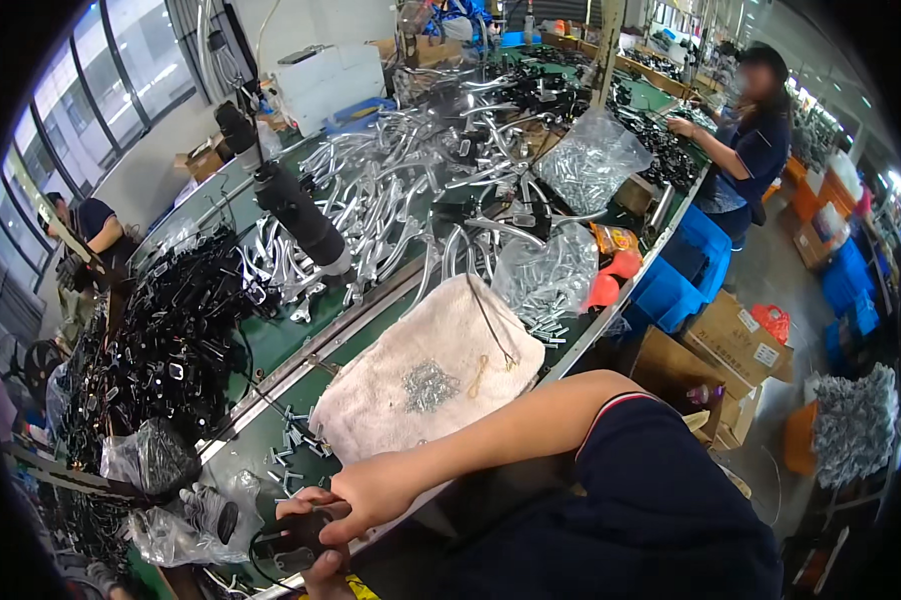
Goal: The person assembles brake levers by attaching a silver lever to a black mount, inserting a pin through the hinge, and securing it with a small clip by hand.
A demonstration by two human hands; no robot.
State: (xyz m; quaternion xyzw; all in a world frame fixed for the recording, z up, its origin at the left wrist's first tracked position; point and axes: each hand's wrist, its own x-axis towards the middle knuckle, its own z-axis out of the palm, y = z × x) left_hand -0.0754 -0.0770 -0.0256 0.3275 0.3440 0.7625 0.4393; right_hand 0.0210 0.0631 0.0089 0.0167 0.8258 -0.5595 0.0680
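Observation:
My right arm reaches across the front of the bench, and my right hand (pixel 373 492) has its fingers closed on a dark part (pixel 296 545) at the lower left. Of my left hand (pixel 327 577) only some fingers show, pressed against the same part from below. The part is blackish and partly covered by the fingers, so its exact kind cannot be told. Beyond my right forearm lies a pale pink towel (pixel 381 400) with a small heap of tiny metal pieces (pixel 431 386) on it. Silver bolts (pixel 289 450) lie scattered beside the towel's left edge.
Silver levers (pixel 381 190) pile up across the bench, with black parts (pixel 161 350) at left. A black power screwdriver (pixel 296 210) hangs above them. Bags of bolts (pixel 551 270), a blue crate (pixel 686 265) and cardboard boxes (pixel 726 345) are at right. A co-worker (pixel 746 140) stands beyond.

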